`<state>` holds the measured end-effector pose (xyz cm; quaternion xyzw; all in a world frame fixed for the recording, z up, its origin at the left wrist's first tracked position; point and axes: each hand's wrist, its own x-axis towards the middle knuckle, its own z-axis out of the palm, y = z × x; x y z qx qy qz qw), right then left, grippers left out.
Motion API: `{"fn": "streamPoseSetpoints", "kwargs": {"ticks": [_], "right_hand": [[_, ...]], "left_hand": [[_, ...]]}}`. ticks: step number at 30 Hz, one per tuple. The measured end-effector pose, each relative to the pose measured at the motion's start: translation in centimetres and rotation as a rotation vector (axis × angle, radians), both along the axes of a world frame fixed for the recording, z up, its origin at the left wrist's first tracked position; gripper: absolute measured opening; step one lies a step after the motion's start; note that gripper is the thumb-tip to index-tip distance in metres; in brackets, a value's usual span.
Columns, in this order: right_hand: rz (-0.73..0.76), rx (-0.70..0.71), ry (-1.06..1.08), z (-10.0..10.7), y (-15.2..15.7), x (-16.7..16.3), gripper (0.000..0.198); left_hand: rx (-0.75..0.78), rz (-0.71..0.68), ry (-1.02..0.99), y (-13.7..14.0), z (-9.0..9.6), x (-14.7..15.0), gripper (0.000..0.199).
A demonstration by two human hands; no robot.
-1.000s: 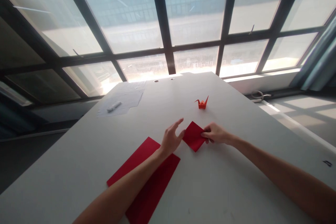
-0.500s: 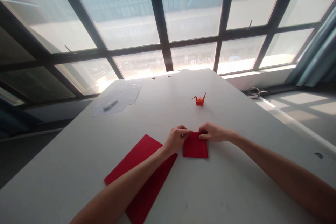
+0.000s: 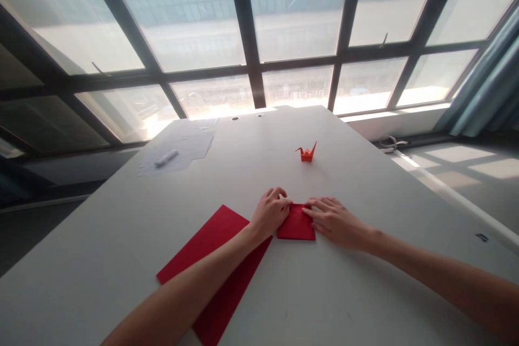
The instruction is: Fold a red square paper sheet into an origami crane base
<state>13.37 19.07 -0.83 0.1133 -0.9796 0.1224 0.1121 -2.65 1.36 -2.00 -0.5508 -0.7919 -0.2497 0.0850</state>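
Note:
A small folded square of red origami paper (image 3: 295, 227) lies flat on the white table in front of me. My left hand (image 3: 272, 210) is at its upper left corner, thumb and finger pinched on the edge. At the upper right side, my right hand (image 3: 330, 219) rests with fingers stretched out, the tips pressing on the paper. A larger red sheet or stack of sheets (image 3: 206, 248) lies to the left, partly covered by my left forearm. Beyond the hands stands a folded orange-red paper crane (image 3: 307, 154).
White paper sheets (image 3: 194, 143) lie at the table's far left, with a light-coloured cylindrical object (image 3: 166, 158) on them. Large framed windows (image 3: 298, 11) rise behind the table (image 3: 93, 248). A curtain (image 3: 484, 84) hangs at the right.
My right hand has gone from pinching the square's top edge to lying with spread fingers on its right side. My left hand stays at the upper left corner.

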Motion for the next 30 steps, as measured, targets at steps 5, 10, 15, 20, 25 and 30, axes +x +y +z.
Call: {"fn": "streamPoseSetpoints", "kwargs": {"ticks": [5, 10, 15, 20, 25, 30], "right_hand": [[-0.059, 0.008, 0.004, -1.3, -0.2, 0.5, 0.044], [-0.093, 0.073, 0.013, -2.0, -0.4, 0.8, 0.049], [-0.178, 0.161, 0.036, -2.3, -1.8, 1.7, 0.059], [-0.008, 0.113, -0.047, -2.4, -2.7, 2.0, 0.079], [-0.118, 0.13, -0.074, -2.3, -0.8, 2.4, 0.074], [-0.165, 0.137, -0.053, -1.9, -1.4, 1.7, 0.073]], "left_hand": [[-0.119, -0.226, 0.092, -0.6, 1.4, 1.7, 0.036], [-0.323, -0.267, 0.114, -1.4, 0.0, 2.2, 0.057], [-0.362, -0.253, 0.158, -1.4, -0.9, 1.8, 0.058], [-0.338, -0.247, 0.179, -1.4, -1.0, 1.9, 0.057], [-0.361, -0.248, 0.166, -1.3, -0.9, 1.9, 0.059], [-0.338, -0.241, 0.194, -1.3, -1.0, 1.9, 0.059]]}}
